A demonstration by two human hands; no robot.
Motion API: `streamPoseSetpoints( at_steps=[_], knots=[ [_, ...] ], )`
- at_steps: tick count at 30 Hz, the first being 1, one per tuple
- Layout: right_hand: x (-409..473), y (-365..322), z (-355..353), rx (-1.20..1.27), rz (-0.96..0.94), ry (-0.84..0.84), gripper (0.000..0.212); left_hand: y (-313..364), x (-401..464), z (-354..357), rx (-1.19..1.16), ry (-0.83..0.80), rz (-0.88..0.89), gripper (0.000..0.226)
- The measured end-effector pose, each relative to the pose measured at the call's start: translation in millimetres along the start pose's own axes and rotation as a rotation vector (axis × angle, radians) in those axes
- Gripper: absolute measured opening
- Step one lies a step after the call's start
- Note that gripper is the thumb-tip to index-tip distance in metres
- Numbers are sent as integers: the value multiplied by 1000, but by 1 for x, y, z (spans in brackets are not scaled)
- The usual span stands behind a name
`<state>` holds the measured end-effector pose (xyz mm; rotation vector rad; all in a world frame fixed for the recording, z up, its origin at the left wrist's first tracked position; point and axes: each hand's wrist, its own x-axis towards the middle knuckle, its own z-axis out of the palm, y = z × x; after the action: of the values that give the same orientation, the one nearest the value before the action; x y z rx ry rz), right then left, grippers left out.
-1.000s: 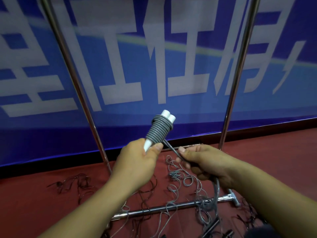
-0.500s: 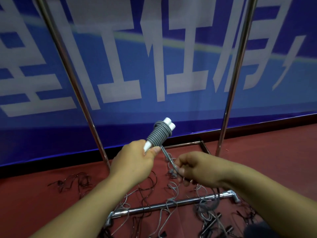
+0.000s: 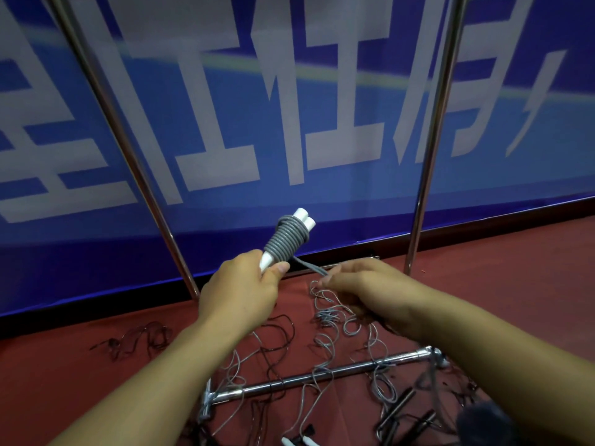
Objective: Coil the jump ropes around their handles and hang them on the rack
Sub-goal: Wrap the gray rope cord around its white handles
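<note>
Left hand: the left hand is closed round the lower ends of the pair of white plastic handles, thumb clamped on top, tilting them up and away.
Coil: the grey woven jump rope sits in tight turns on the handles just above that hand's thumb, leaving the white tips bare at the far end.
Right hand: the right hand, close beside the left, pinches the rope's loose tail between curled fingertips; the short stretch between pinch and coil runs taut.
Slack: below the right hand the rest of the grey rope falls out of sight among thin wire-like ropes tangled on the red floor; I cannot tell how much remains.
Doing it well: I would keep the line tight, lay each turn snug against the last, and let the left hand hold firm so the handles do not twist apart.
Risk: slack could snag the floor tangle or the chrome bar lying under both wrists.
Rack: two shiny metal uprights stand beyond the hands, against the blue banner with white characters; hanging looks some way off.
</note>
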<state>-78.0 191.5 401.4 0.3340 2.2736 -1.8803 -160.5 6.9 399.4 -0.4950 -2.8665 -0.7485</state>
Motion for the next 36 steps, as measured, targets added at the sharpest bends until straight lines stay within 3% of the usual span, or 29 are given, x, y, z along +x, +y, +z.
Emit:
streamPoseSetpoints(
  at_steps=[3, 11, 16, 26, 31, 36],
  knots=[
    [-2, 3, -4, 6, 35, 10, 5, -1, 1, -3, 17, 18, 5, 36],
    [-6, 8, -5, -194, 19, 37, 30, -13, 8, -5, 55, -14, -46, 36],
    [-12, -1, -3, -309, -137, 112, 26, -19, 11, 1, 67, -103, -61, 37],
    [-17, -4, -6, -625, -363, 322, 20, -21, 10, 13, 121, -417, -19, 33],
    [-15, 0, -6, -740, -495, 376, 20, -16, 4, 15, 40, -642, -54, 32],
    [-13, 5, -5, -985, -638, 384, 22, -6, -8, 15, 50, -798, 22, 35]
  ],
)
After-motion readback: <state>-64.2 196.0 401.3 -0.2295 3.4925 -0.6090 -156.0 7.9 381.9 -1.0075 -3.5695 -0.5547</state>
